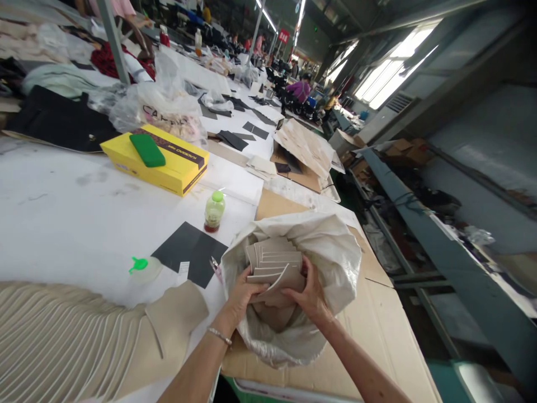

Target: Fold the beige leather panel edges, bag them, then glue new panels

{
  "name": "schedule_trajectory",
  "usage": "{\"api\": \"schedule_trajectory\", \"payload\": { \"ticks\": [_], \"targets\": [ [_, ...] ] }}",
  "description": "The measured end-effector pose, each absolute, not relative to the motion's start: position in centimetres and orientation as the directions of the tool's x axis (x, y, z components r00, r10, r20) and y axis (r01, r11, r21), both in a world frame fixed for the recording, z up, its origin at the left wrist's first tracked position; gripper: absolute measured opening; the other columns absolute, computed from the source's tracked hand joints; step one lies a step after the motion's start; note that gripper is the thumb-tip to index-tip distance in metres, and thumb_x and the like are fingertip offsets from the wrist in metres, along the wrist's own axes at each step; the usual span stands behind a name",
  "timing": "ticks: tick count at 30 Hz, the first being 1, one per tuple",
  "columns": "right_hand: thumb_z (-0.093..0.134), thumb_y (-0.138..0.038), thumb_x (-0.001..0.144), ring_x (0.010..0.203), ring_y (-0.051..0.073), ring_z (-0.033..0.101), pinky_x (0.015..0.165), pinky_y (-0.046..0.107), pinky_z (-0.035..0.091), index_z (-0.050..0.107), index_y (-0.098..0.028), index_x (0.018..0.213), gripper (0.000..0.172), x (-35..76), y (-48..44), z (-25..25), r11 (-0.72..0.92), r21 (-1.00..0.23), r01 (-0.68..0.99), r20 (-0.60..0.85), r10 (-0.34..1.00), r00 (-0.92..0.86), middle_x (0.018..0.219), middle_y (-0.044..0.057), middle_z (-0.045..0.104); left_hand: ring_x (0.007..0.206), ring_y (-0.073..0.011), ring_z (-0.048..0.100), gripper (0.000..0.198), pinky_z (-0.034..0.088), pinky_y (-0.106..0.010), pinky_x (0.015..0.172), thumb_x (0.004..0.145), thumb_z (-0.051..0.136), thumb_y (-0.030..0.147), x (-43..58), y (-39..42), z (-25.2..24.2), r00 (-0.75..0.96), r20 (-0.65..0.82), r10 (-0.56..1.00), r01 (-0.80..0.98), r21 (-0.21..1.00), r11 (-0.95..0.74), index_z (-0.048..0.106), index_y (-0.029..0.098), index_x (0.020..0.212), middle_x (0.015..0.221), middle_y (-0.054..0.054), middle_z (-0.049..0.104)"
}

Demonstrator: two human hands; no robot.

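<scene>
Both my hands reach into the mouth of a white woven sack (335, 257) and grip a stack of beige cut pieces (274, 263) between them. My left hand (241, 299) is closed on the near left side, its thumb across the front piece. On the right side, my right hand (309, 294) has its fingers behind the stack and its thumb on the front piece, which bends. More beige material shows lower in the sack. To the left, a long row of overlapping beige pieces (84, 341) lies on the white table (104, 224).
Left of the sack are a dark sheet (184, 249), snips (215, 267), a small green-capped bottle (215, 211) and a clear container with a green lid (145, 268). Behind stands a yellow box (168, 168) with a green case (146, 150) on top. Cardboard (377, 330) lies under the sack.
</scene>
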State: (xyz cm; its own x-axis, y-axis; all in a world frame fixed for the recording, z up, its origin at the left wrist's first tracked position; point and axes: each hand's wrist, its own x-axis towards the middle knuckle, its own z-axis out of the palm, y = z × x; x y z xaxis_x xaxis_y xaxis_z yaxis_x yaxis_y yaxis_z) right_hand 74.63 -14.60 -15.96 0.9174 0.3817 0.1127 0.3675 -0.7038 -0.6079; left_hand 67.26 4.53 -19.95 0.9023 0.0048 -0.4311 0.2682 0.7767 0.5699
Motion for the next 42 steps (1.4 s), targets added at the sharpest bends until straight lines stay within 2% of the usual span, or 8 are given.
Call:
{"api": "schedule_trajectory", "payload": {
  "ticks": [4,12,17,22,26,31,34,42],
  "targets": [
    [0.082,-0.031,0.061,0.124,0.032,0.043,0.106,0.051,0.038,0.023,-0.028,0.144,0.101,75.4,-14.2,-15.5,-0.718,-0.590,0.371,0.063,0.417,0.907,0.131,0.010,0.041,0.085,-0.0226,0.067,0.073,0.055,-0.031,0.071,0.055,0.084,0.024,67.2,4.4,-19.3,0.890,-0.454,0.053,0.254,0.589,0.768,0.058,0.020,0.123,0.095,-0.006,0.070],
    [0.086,-0.030,0.047,0.111,0.032,0.050,0.097,0.048,0.042,0.047,-0.022,0.114,0.078,76.9,-13.9,-14.1,-0.795,-0.497,0.348,0.000,0.401,0.916,0.115,0.007,0.047,0.087,-0.0273,0.067,0.079,0.057,-0.040,0.073,0.050,0.087,0.027,67.4,4.1,-20.4,0.866,-0.499,0.034,0.309,0.587,0.748,0.056,0.020,0.122,0.094,-0.007,0.069],
    [0.088,-0.039,0.043,0.082,0.028,0.059,0.077,0.045,0.047,0.049,-0.021,0.100,0.071,77.7,-14.4,-13.8,-0.831,-0.496,0.253,-0.088,0.338,0.937,0.090,0.002,0.056,0.115,-0.0322,0.058,0.103,0.050,-0.045,0.093,0.059,0.084,0.034,67.7,3.5,-21.4,0.881,-0.441,0.173,0.237,0.727,0.645,0.028,0.023,0.145,0.129,-0.015,0.058],
    [0.075,-0.046,0.066,0.092,0.026,0.062,0.080,0.040,0.049,0.055,-0.022,0.106,0.051,78.5,-14.8,-13.9,-0.760,-0.613,0.216,-0.149,0.380,0.913,0.101,0.005,0.064,0.143,-0.0315,0.026,0.109,0.022,-0.041,0.117,0.063,0.080,0.036,68.0,2.5,-22.5,0.850,-0.312,0.424,0.165,0.923,0.347,0.016,0.014,0.148,0.153,-0.020,0.028],
    [0.047,-0.049,0.088,0.090,0.023,0.064,0.082,0.039,0.050,0.063,-0.024,0.098,0.031,79.0,-14.9,-14.2,-0.697,-0.692,0.190,-0.162,0.407,0.899,0.096,0.002,0.069,0.145,-0.0346,0.017,0.106,0.020,-0.046,0.116,0.068,0.074,0.037,68.2,1.3,-22.0,0.827,-0.270,0.493,0.211,0.962,0.172,0.011,0.008,0.149,0.154,-0.026,0.019],
    [0.042,-0.045,0.086,0.074,0.022,0.064,0.069,0.036,0.052,0.066,-0.021,0.077,0.036,79.7,-15.0,-14.6,-0.678,-0.721,0.145,-0.152,0.359,0.921,0.072,0.002,0.068,0.144,-0.0372,0.016,0.103,0.023,-0.049,0.114,0.072,0.070,0.036,68.3,0.4,-21.0,0.800,-0.278,0.532,0.275,0.958,0.086,0.008,0.006,0.149,0.154,-0.029,0.017],
    [0.046,-0.045,0.082,0.066,0.021,0.060,0.064,0.034,0.050,0.065,-0.021,0.071,0.032,80.3,-14.5,-14.0,-0.693,-0.701,0.166,-0.082,0.310,0.947,0.065,0.001,0.064,0.144,-0.0361,0.018,0.102,0.023,-0.046,0.115,0.072,0.071,0.034,68.4,0.1,-21.0,0.779,-0.286,0.558,0.294,0.953,0.078,0.010,0.005,0.148,0.153,-0.028,0.020],
    [0.030,-0.045,0.093,0.088,0.025,0.058,0.081,0.037,0.043,0.055,-0.022,0.097,0.035,81.0,-13.7,-8.5,-0.787,-0.563,0.253,0.298,0.093,0.950,0.091,0.007,0.064,0.140,-0.0354,0.028,0.097,0.028,-0.046,0.113,0.077,0.068,0.033,67.9,-0.4,-21.9,0.785,-0.239,0.571,0.369,0.921,-0.122,0.013,-0.001,0.148,0.146,-0.030,0.033]
  ]
}}
